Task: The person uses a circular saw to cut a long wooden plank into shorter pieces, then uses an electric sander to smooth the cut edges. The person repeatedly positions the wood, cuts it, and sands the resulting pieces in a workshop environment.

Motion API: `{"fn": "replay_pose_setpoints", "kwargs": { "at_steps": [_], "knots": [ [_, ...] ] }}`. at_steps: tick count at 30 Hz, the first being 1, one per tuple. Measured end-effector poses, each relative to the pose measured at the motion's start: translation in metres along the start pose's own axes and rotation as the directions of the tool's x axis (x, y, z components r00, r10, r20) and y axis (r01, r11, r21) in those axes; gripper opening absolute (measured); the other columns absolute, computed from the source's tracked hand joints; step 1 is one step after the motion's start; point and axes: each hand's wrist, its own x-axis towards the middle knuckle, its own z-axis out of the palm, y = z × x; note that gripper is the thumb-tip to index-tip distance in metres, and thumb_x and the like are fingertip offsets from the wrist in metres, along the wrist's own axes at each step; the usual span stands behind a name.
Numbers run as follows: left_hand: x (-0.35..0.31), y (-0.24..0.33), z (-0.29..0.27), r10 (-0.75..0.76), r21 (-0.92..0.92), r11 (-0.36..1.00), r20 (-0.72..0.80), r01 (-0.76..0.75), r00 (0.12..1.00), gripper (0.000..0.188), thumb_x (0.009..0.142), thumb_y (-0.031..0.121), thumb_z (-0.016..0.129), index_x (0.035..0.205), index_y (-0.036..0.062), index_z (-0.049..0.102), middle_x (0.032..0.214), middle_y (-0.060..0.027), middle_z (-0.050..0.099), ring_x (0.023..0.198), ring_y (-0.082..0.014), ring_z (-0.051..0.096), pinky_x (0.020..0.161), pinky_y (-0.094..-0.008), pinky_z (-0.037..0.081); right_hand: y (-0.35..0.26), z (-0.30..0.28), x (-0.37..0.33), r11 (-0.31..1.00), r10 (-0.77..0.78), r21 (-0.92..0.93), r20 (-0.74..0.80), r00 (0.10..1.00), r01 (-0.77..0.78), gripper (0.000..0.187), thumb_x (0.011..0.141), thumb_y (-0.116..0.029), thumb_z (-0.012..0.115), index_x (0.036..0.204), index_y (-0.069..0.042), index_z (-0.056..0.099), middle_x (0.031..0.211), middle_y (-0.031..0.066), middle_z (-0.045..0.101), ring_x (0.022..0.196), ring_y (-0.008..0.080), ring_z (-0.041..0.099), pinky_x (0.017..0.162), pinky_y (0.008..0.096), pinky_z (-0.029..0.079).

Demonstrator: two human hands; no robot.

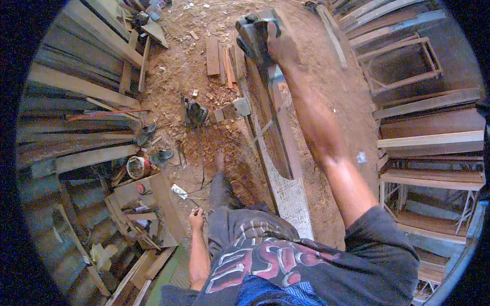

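My right arm stretches far forward, and my right hand (280, 47) is closed round the handle of a dark power tool (253, 38) that looks like an electric planer. The tool rests at the far end of a long brown board (275, 117), which lies on a narrow workbench (289, 196) with a pale near end. Low at my left side, my left hand (196, 219) is closed, with a small dark thing at its fingertips that is too small to name. A thin black cord (203, 171) runs close to that hand.
Another dark power tool (195, 113) sits on the shaving-covered ground, left of a wood block (233, 109). A white power strip (179, 192) and a bucket (138, 167) are at the left. Short planks (213, 56) lie ahead. Stacked timber (434, 140) lines the right side.
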Motion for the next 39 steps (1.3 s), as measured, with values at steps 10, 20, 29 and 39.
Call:
{"fn": "replay_pose_setpoints", "kwargs": {
  "at_steps": [10,20,29,39],
  "knots": [
    [-0.007,0.007,-0.018,-0.080,0.092,0.993,0.009,0.079,0.997,0.030,0.092,0.024,0.069,0.109,-0.0006,0.065,0.087,-0.0084,0.068,0.060,-0.0143,0.064,0.050,-0.0265,0.048,0.042,-0.032,-0.064,1.000,-0.003,0.020,-0.006,1.000,0.003,0.066,0.098,-0.059,0.041,0.114,0.001,0.064,0.107,0.0312,0.066,0.103,0.0513,0.062,0.094,0.0538,0.048],
    [-0.004,0.041,0.001,0.022,0.211,0.976,0.181,-0.061,0.983,0.028,0.091,0.022,0.069,0.106,-0.0016,0.066,0.084,-0.0081,0.069,0.060,-0.0134,0.063,0.050,-0.0267,0.048,0.140,-0.227,-0.481,0.930,0.331,0.159,0.036,0.943,-0.332,0.036,0.100,-0.030,0.051,0.119,-0.001,0.056,0.062,0.0131,0.057,0.051,0.0354,0.056,0.051,0.0443,0.045],
    [-0.007,0.071,0.003,0.028,0.218,0.972,0.260,-0.087,0.965,0.025,0.092,0.018,0.068,0.108,-0.0014,0.066,0.083,-0.0054,0.066,0.061,-0.0123,0.061,0.049,-0.0254,0.046,0.152,-0.226,-0.480,0.944,0.328,0.032,0.049,0.944,-0.329,0.048,0.099,-0.038,0.054,0.122,0.005,0.056,0.070,0.0203,0.063,0.059,0.0386,0.060,0.058,0.0484,0.047],
    [-0.012,0.036,-0.016,0.071,0.298,0.943,0.246,-0.145,0.967,0.033,0.092,0.023,0.069,0.112,-0.0023,0.063,0.089,-0.0111,0.069,0.060,-0.0167,0.065,0.047,-0.0271,0.048,0.133,-0.221,-0.439,0.949,0.312,0.050,0.000,0.950,-0.311,0.048,0.097,-0.041,0.056,0.112,0.004,0.063,0.067,0.0243,0.065,0.059,0.0413,0.066,0.056,0.0497,0.051]
  ]
}}
